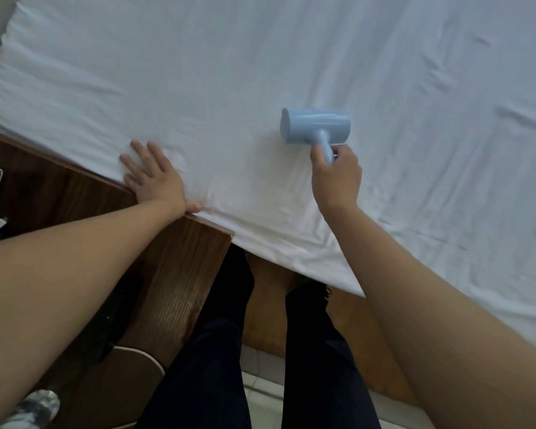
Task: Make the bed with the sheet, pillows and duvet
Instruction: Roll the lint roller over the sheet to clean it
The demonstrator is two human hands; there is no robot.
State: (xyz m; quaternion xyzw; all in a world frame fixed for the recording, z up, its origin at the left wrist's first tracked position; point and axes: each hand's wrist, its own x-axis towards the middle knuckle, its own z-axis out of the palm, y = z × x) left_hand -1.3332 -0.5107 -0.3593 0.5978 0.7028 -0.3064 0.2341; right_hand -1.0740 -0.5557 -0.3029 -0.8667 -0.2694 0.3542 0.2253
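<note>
My right hand grips the handle of a pale blue lint roller, whose drum lies on the white sheet just beyond my fingers. My left hand lies flat with fingers spread, pressing the sheet near the bed's edge, beside the dark wooden bedside counter. The sheet covers the whole mattress, creased on the right.

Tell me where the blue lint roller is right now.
In the head view, the blue lint roller sits right of centre on the white sheet, its handle gripped by the right hand, across from the left hand.
</note>
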